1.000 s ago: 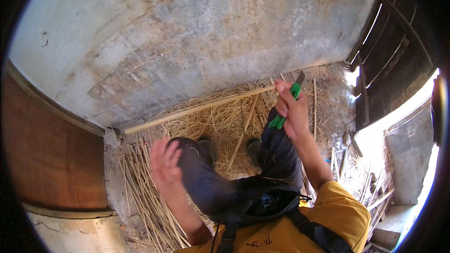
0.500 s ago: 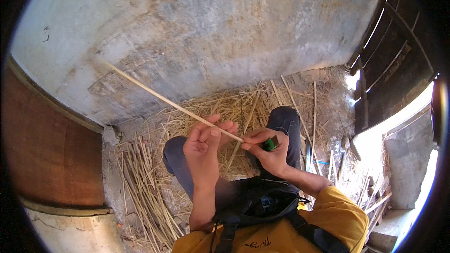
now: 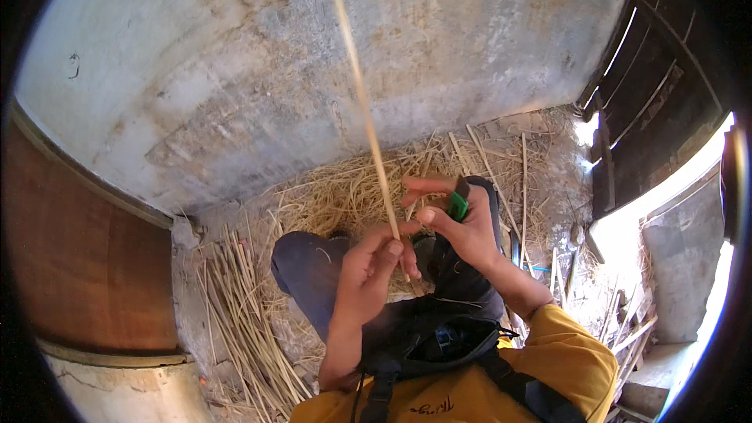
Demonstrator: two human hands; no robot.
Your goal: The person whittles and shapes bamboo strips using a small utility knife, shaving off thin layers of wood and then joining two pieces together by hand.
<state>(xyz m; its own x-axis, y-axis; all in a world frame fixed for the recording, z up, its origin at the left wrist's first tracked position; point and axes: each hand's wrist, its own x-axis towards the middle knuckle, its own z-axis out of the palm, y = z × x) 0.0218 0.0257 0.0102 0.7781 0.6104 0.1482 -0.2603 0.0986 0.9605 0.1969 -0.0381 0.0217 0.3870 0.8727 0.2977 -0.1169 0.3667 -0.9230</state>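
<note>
A long, pale bamboo strip (image 3: 366, 110) stands nearly upright before me, its far end slightly blurred. My left hand (image 3: 365, 274) pinches it near its lower end between thumb and fingers. Just to the right is my right hand (image 3: 475, 243), apart from the strip, thumb and forefinger spread. Tucked into that hand is a small green-handled knife (image 3: 457, 205) with a dark blade pointing up; much of its handle is hidden by the palm.
A bundle of bamboo strips (image 3: 247, 321) lies on the floor at my left. Curly shavings (image 3: 337, 196) cover the ground around my knees. Ahead rises a stained wall (image 3: 274, 94); a brown panel (image 3: 86, 251) stands at left, dark boards (image 3: 658, 70) at right.
The bamboo strip has swung from leaning far left to nearly upright. My right hand has let go of its near end and lifted to the right. My left hand has shifted right and down.
</note>
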